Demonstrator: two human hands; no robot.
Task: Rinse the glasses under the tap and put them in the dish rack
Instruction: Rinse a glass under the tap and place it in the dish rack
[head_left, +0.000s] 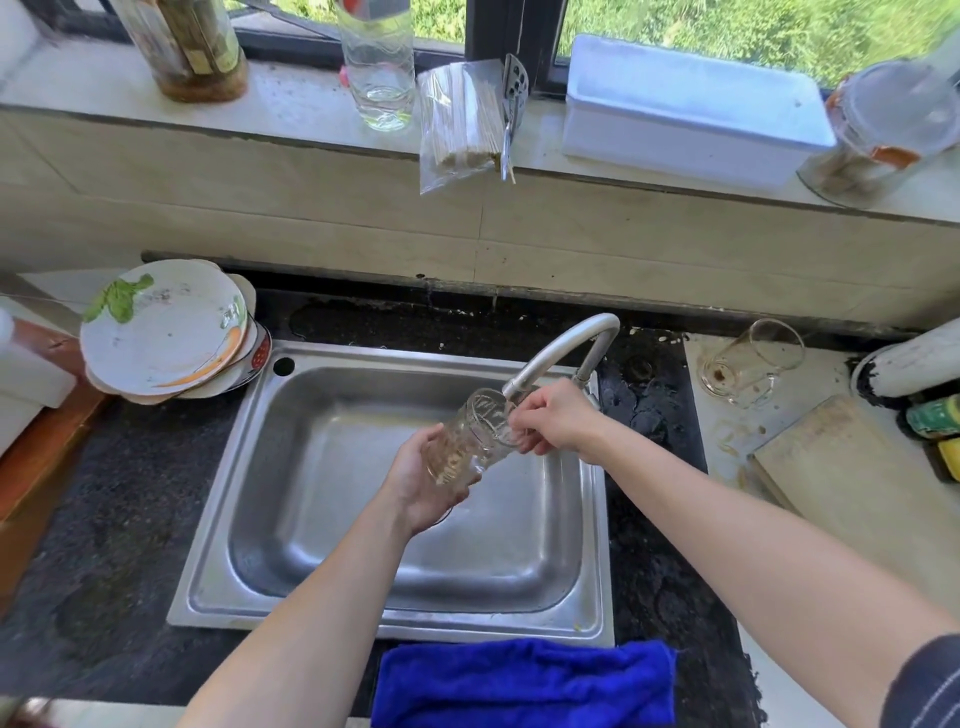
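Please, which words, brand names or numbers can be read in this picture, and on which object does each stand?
No text here can be read.
Label on the brown bottle, top left: too blurred to read.
Raised pattern on the glass under the tap: no letters can be made out.
Print on the green object at the right edge: too small to read.
The plates: painted pictures only, no words.

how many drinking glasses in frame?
2. One glass held by the left hand and right hand over the sink, at the tap spout. A second glass on the counter right of the sink, brown residue inside. Others may be out of view.
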